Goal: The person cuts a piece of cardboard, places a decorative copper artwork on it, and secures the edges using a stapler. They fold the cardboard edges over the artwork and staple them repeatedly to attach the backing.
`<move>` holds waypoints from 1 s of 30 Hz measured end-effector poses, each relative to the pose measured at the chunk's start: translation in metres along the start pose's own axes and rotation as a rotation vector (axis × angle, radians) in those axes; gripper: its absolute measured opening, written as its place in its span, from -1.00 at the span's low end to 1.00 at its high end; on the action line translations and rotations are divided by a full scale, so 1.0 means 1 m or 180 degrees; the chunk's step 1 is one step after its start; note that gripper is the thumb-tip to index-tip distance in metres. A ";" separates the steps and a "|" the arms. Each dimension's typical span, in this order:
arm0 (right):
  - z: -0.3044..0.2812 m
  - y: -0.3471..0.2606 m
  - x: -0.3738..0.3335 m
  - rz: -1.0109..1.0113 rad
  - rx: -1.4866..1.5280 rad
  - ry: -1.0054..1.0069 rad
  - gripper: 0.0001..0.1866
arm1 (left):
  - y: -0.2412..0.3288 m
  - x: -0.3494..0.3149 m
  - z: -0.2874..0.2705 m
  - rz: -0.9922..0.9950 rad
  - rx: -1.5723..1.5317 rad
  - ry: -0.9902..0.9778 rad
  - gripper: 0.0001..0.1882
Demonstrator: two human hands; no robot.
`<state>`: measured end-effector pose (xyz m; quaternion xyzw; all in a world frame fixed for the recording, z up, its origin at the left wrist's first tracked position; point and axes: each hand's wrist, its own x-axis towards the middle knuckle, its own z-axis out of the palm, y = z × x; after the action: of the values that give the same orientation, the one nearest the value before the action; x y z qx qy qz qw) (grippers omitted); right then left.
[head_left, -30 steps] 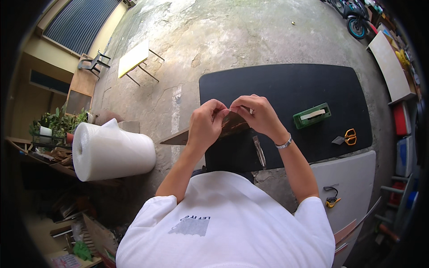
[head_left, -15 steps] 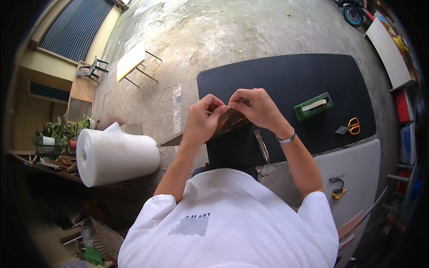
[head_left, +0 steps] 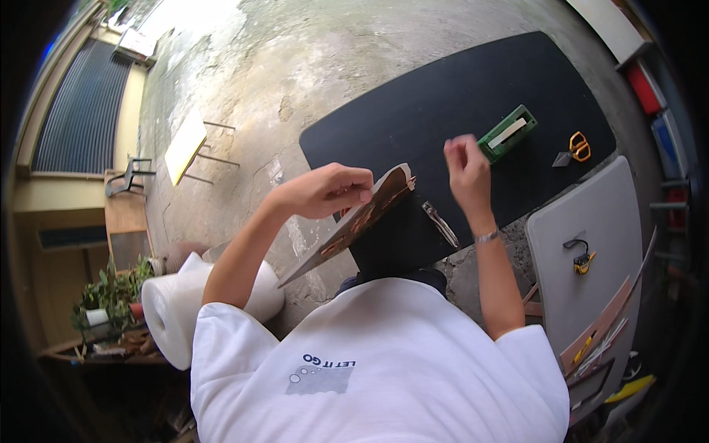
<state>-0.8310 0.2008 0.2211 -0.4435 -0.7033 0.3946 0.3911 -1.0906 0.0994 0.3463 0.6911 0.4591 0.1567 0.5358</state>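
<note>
My left hand is closed at the upper edge of a thin, flat panel with a brown, picture-like face. The panel stands tilted over the near left part of the black table, its lower corner past the table's edge. My right hand is raised over the table, apart from the panel, with fingers pinched together; what they hold, if anything, is too small to make out. Just beyond it lies a green tape dispenser. A narrow silvery tool rests between the panel and my right wrist.
Orange-handled scissors lie at the table's right end. A grey table beside it carries a yellow-black tape measure and several strips. A roll of bubble wrap stands at left near potted plants. Farther off is a yellow-topped table.
My hands have parted: the right moved off the panel's edge toward the tape dispenser, while the left stays at the panel. My view has turned, so the tables appear tilted.
</note>
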 end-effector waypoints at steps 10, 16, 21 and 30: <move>0.030 0.132 -0.147 0.0742 -0.3019 -0.1749 -0.70 | -0.043 0.006 0.020 0.0468 -0.1418 0.0163 -0.66; 0.040 0.116 -0.131 0.0690 -0.3355 -0.2222 -0.81 | -0.051 0.012 0.018 0.0466 -0.2013 0.0024 -0.64; 0.051 0.111 -0.122 0.0739 -0.3828 -0.2155 -0.79 | -0.051 0.014 0.018 0.0440 -0.2223 -0.0080 -0.69; 0.046 0.168 -0.146 0.0731 -0.2726 -0.1961 -0.70 | -0.046 0.020 0.042 0.1102 -0.1357 0.0333 -0.85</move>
<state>-0.7755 0.1049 0.0232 -0.5011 -0.8303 0.2246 -0.0948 -1.0720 0.0904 0.2841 0.6218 0.3179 0.3744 0.6100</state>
